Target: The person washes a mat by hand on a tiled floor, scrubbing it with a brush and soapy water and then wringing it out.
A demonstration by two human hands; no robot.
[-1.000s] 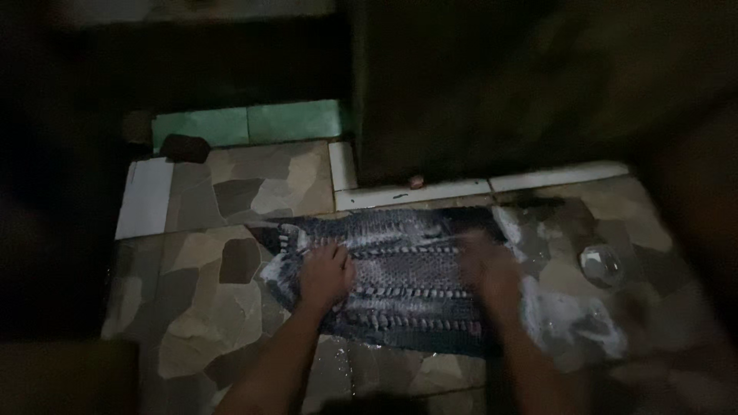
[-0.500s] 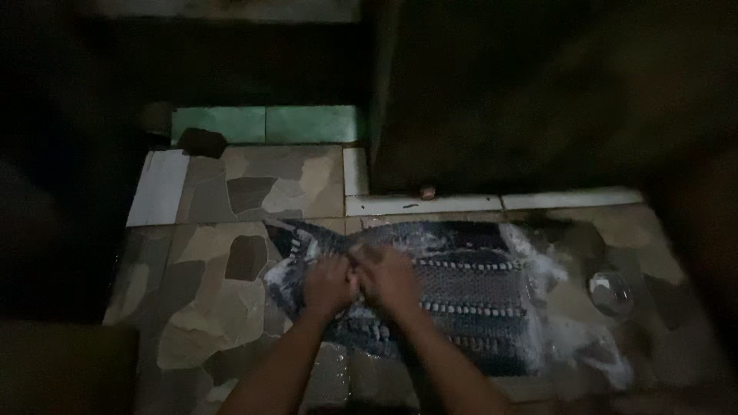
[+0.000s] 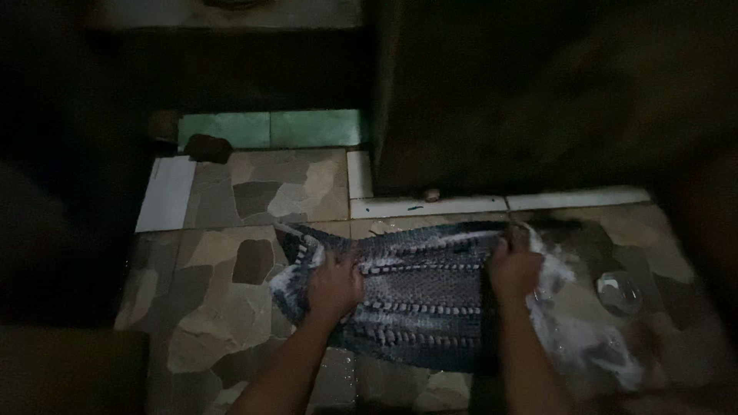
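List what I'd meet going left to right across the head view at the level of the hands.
Stone-pattern floor tiles → left hand pressing on the wet woven mat → right hand on the mat's right part → soapy foam → round metal floor drain.

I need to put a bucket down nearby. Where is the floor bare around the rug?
Bare stone tiles lie left of the rug, and more behind it below the green tiles. It is crowded right of the right hand: suds and a small round shiny thing.

dark woven mat [image 3: 419, 303], soapy, flat on floor
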